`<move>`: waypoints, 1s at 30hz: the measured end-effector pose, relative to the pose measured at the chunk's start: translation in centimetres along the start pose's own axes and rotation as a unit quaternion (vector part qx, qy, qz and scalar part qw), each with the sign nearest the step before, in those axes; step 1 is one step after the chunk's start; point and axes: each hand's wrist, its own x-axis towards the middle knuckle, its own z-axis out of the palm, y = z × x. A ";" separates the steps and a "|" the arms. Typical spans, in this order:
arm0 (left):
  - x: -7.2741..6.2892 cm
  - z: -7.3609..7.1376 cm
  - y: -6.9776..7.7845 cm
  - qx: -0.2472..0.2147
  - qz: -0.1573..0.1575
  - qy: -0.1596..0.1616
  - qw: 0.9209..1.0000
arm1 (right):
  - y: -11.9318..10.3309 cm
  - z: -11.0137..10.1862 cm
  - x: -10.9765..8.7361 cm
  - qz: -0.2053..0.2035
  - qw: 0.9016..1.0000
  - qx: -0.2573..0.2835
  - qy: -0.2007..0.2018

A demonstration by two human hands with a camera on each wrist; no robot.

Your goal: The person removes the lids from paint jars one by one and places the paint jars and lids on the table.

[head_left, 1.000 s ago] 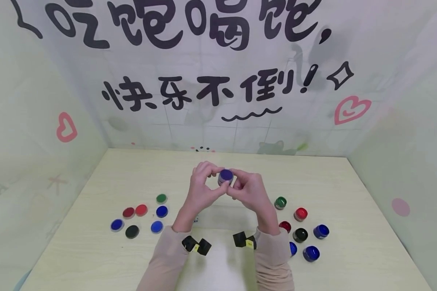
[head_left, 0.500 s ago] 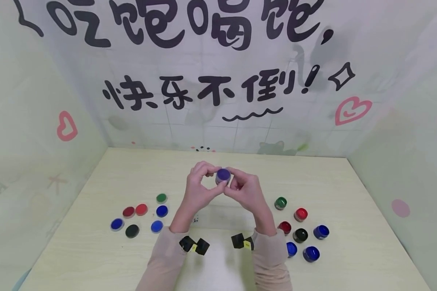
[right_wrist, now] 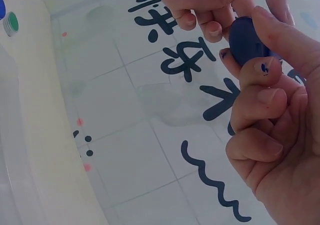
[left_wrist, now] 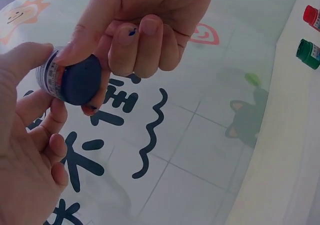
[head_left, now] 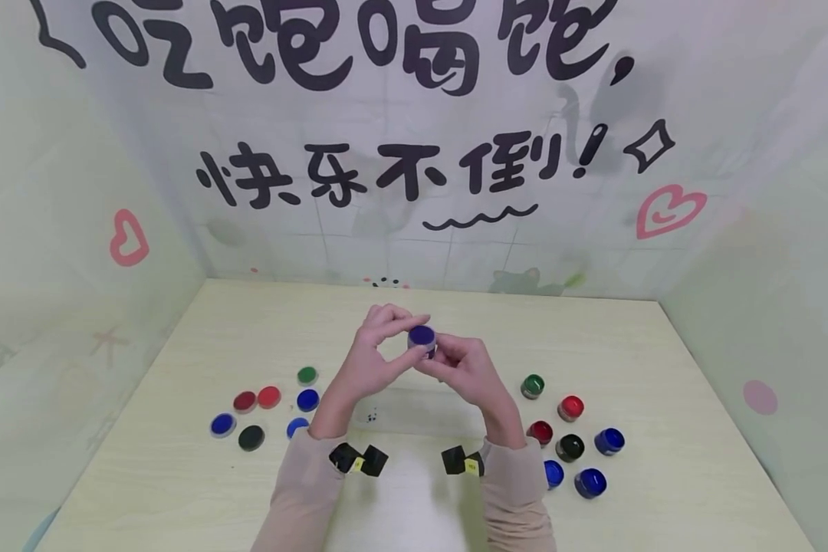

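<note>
A small round paint jar (head_left: pixel 422 337) with a dark blue-purple top is held up above the middle of the table, between both hands. My left hand (head_left: pixel 376 354) has its thumb and index finger on opposite sides of the jar. From the other side my right hand (head_left: pixel 464 371) pinches it, remaining fingers curled. In the left wrist view, the jar (left_wrist: pixel 77 80) shows clear walls, a printed label and a dark blue end face. Blue paint marks some right fingertips. The right wrist view has the jar (right_wrist: pixel 247 42) partly covered by fingers.
Several loose lids lie at left, among them a green lid (head_left: pixel 307 375), a red lid (head_left: pixel 269 396) and a black lid (head_left: pixel 251 438). Several open paint jars stand at right, including a green jar (head_left: pixel 533 386) and a black jar (head_left: pixel 570 447). A printed cloth wall closes the back.
The jar has shifted slightly left. My right fingers have slid lower on its side, and my left index finger has straightened along the far side.
</note>
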 end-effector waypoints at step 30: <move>-0.2 0.8 -0.2 0.076 -0.043 0.070 0.994 | -2.8 1.4 0.2 0.002 0.995 -0.021 0.095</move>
